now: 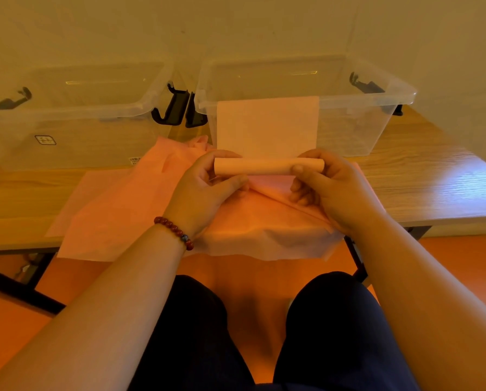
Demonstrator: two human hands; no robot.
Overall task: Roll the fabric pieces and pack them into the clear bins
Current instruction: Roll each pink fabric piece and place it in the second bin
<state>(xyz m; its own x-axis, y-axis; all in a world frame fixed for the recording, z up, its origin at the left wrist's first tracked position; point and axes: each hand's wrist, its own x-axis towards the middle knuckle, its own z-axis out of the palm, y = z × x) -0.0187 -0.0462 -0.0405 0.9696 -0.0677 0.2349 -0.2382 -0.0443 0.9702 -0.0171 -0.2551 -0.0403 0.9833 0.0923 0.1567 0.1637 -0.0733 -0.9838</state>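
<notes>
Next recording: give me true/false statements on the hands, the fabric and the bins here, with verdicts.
1. The left hand and right hand each grip an end of the fabric roll. True.
2. The piece is rolled up completely. False: a flat unrolled part reaches toward the right bin.
3. The left bin holds finished rolls. False: none show in it.
4. More pink fabric lies on the table under the hands. True.
5. The right wrist wears beads. False: the bracelet is on the left wrist.

Left bin partly off-frame
</notes>
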